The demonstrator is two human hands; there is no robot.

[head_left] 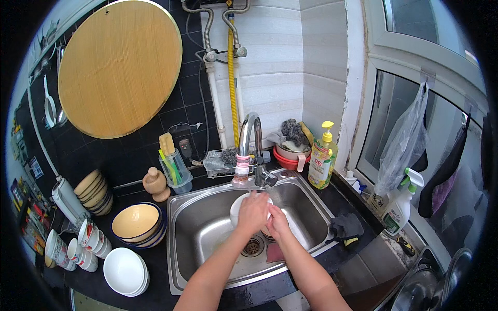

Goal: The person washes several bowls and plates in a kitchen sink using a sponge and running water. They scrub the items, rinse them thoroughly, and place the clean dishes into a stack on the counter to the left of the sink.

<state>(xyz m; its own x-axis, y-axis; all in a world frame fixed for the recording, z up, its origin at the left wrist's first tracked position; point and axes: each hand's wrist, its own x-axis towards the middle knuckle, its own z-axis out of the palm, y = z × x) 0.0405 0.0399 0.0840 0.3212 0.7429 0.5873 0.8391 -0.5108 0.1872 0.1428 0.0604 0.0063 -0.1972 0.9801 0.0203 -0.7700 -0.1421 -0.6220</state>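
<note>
Beneath the running faucet, a white bowl is tilted over the steel sink. My left hand lies across the bowl and hides much of it; its fingers are smeared by motion. Close beside it, my right hand is closed on the bowl's right side. Below the hands are the round drain and a reddish cloth or sponge on the sink floor. Something brownish beneath my right hand is mostly hidden.
Left of the sink stand stacked white bowls, cream bowls with blue rims and several cups. A wooden mortar is behind. A yellow-pump soap bottle and a dark cloth sit on the right.
</note>
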